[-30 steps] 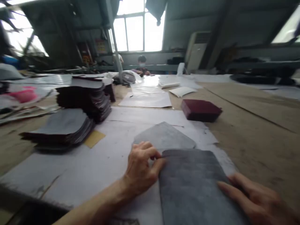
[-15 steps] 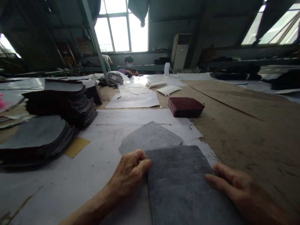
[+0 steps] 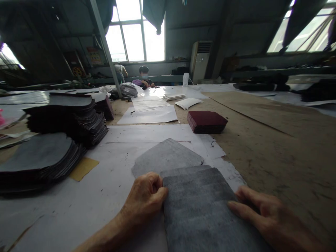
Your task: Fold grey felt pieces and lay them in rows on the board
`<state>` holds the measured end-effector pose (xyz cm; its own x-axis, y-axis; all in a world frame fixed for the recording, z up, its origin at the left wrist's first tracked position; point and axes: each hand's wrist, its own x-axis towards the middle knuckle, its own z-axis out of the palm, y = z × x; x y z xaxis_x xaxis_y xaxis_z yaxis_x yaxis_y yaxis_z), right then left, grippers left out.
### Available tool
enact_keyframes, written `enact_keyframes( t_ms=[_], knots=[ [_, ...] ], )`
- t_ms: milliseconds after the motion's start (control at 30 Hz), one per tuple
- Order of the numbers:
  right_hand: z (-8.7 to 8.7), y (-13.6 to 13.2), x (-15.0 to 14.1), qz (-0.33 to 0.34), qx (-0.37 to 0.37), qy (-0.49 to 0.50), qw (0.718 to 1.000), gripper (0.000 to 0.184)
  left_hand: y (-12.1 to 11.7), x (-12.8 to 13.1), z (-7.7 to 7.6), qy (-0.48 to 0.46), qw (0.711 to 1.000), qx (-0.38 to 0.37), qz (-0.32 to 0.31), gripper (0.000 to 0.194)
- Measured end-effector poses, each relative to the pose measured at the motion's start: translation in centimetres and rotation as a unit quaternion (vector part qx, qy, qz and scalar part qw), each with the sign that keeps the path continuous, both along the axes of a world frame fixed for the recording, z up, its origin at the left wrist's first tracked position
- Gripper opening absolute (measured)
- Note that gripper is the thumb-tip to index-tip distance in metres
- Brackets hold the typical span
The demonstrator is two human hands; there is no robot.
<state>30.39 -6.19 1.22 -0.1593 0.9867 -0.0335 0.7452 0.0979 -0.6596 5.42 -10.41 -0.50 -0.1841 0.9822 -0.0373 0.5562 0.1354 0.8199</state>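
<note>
A stack of grey leather-like sheets (image 3: pixel 202 210) lies on white paper in front of me. My left hand (image 3: pixel 143 199) pinches its left edge with curled fingers. My right hand (image 3: pixel 265 217) rests against the right edge, fingers stretched along it. Just behind the stack lies a single lighter grey sheet (image 3: pixel 166 155) with a pointed top, partly covered by the stack.
Tall piles of dark sheets (image 3: pixel 65 119) and a lower grey-topped pile (image 3: pixel 36 157) stand at the left. A maroon block (image 3: pixel 206 121) sits behind, on the brown table (image 3: pixel 275 140). White papers (image 3: pixel 149 113) lie farther back. A person sits at the far end.
The view has swung left and steadied. The stack has slid slightly toward me, showing a lower sheet's edge at its top. Both hands stay on its edges.
</note>
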Motion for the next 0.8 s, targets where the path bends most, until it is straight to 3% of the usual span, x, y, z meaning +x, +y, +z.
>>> enact_keyframes(
  t_ms=[167, 533, 800],
  knots=[
    [0.1, -0.2, -0.3, 0.007, -0.058, -0.033, 0.998, 0.027, -0.4, 0.3, 0.0, 0.036, 0.999, 0.031, 0.002, 0.019],
    [0.5, -0.6, -0.7, 0.012, -0.029, -0.068, 0.997, 0.02, -0.4, -0.1, 0.1, 0.055, 0.998, -0.016, -0.039, 0.028],
    [0.7, -0.6, -1.5, -0.033, -0.043, -0.147, 0.988, 0.019, -0.5, -0.1, -0.4, 0.112, 0.993, 0.019, -0.042, 0.027]
  ],
)
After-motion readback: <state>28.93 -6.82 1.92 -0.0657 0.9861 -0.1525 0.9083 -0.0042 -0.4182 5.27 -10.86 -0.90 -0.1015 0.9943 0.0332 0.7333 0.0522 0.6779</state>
